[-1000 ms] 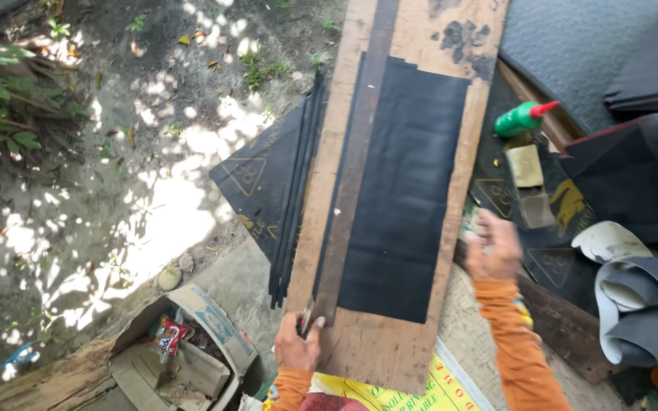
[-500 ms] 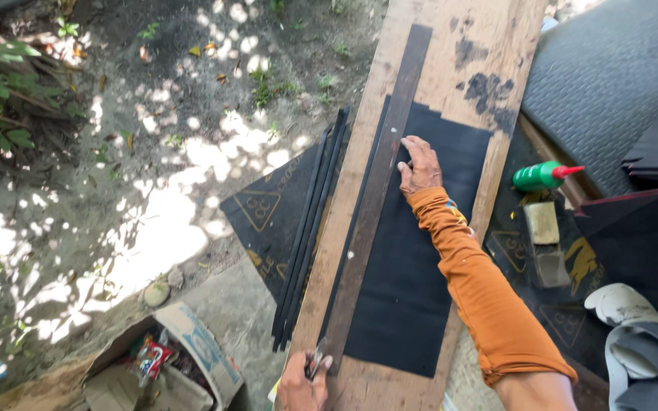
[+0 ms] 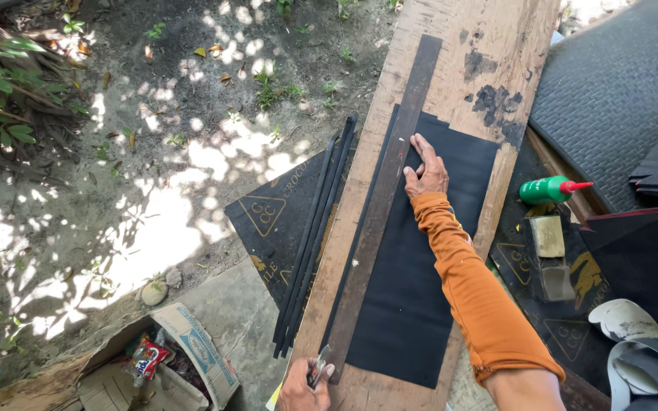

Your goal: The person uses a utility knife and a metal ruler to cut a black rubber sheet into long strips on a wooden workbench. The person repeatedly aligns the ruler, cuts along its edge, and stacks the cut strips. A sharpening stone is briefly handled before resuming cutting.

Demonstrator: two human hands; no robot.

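Board: I see a long wooden plank (image 3: 489, 46) running from the lower middle to the upper right, serving as my tabletop over bare, sun-dappled ground.
Black sheet: a dark rectangular sheet (image 3: 420, 289) lies flat on the plank, under and beside my right forearm.
Straightedge: a long dark metal strip (image 3: 390, 183) lies along the sheet's left edge, reaching from near my left hand to well past my right hand.
Cut strips: thin black strips (image 3: 314, 236) lie just off the plank's left edge, apart from both hands.
Right hand: my right hand (image 3: 426, 169) is spread flat, fingers pressing on the straightedge and the sheet's upper part; it grips nothing.
Left hand: my left hand (image 3: 304, 384) sits at the plank's near end, closed around a small metal cutting tool (image 3: 319, 367) at the straightedge's lower end.
Box: an open cardboard box (image 3: 184, 350) sits on the ground, left of my left hand.
Bottle: a green bottle (image 3: 546, 189) with a red tip lies right of the plank, well apart from my right hand.
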